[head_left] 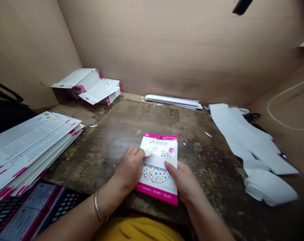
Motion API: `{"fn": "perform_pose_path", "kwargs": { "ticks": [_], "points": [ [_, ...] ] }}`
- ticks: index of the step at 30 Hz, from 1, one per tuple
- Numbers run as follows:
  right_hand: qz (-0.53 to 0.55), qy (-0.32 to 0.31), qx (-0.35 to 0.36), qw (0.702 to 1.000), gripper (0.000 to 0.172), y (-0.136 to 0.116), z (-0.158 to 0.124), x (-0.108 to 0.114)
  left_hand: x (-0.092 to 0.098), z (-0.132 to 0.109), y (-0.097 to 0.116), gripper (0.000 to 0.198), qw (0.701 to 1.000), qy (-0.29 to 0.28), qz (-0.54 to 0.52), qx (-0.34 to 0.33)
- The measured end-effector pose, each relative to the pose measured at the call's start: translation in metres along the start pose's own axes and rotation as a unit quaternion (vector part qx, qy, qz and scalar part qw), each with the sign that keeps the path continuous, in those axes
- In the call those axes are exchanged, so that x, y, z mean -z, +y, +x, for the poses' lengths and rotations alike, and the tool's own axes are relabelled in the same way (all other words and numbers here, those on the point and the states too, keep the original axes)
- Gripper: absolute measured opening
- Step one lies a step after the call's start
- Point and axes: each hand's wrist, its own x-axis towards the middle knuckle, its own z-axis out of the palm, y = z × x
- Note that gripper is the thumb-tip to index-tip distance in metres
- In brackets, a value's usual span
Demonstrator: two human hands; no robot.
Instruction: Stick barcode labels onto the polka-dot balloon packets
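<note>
A flat white and pink balloon packet [159, 177], printed "prima" with coloured dots, is tilted up just above the near part of the table. My right hand [188, 182] grips its right edge, thumb on the front and fingers behind. My left hand [129, 167], closed in a pinch at the packet's left side, has a small white label [148, 153] at its fingertips. The label lies against the packet's front; whether it is stuck down I cannot tell. A pale band crosses the print beside it.
A stack of printed packets [36, 140] stands at the left, above a black basket [66, 204] of packets. More packets [78, 78] are piled at the back left. White strips [173, 101] lie along the back wall. At right are a curled label roll [269, 187] and scissors [252, 116].
</note>
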Motion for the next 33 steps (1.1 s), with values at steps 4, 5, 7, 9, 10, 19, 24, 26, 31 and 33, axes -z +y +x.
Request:
{"fn": "perform_pose_path", "kwargs": {
  "ticks": [4, 5, 7, 9, 10, 19, 24, 26, 31, 33],
  "points": [
    [-0.137, -0.042, 0.042, 0.989, 0.038, -0.01, -0.01, 0.008, -0.004, 0.0, -0.001, 0.015, 0.998, -0.035, 0.039, -0.036],
    [-0.221, -0.021, 0.069, 0.972, 0.039, -0.013, -0.014, 0.012, -0.004, 0.0, -0.001, 0.015, 0.997, -0.038, 0.048, -0.042],
    [-0.421, 0.069, 0.16, 0.89, 0.043, -0.017, -0.025, 0.019, -0.004, 0.0, -0.001, 0.015, 0.996, -0.037, 0.062, -0.05],
    [-0.573, 0.117, 0.272, 0.764, 0.046, -0.016, -0.036, 0.021, -0.004, -0.001, -0.001, 0.015, 0.996, -0.032, 0.071, -0.054],
    [-0.621, 0.094, 0.312, 0.713, 0.048, -0.013, -0.04, 0.02, -0.005, -0.001, -0.001, 0.015, 0.995, -0.028, 0.073, -0.056],
    [-0.692, -0.073, 0.331, 0.637, 0.062, 0.011, -0.035, -0.022, -0.006, -0.005, -0.006, 0.015, 0.997, 0.057, 0.027, -0.053],
    [-0.683, -0.096, 0.345, 0.636, 0.063, 0.005, -0.027, -0.037, -0.003, -0.004, -0.006, 0.014, 0.999, 0.044, -0.001, -0.023],
    [-0.685, -0.102, 0.353, 0.629, 0.062, 0.002, -0.026, -0.036, -0.002, -0.004, -0.007, 0.014, 0.999, 0.037, -0.004, -0.014],
    [-0.683, -0.158, 0.383, 0.602, 0.058, -0.003, -0.023, -0.028, -0.002, -0.004, -0.009, 0.015, 0.999, 0.031, -0.012, 0.004],
    [-0.668, -0.182, 0.386, 0.61, 0.056, -0.005, -0.021, -0.025, -0.002, -0.003, -0.01, 0.015, 0.999, 0.029, -0.021, 0.006]
  ]
}}
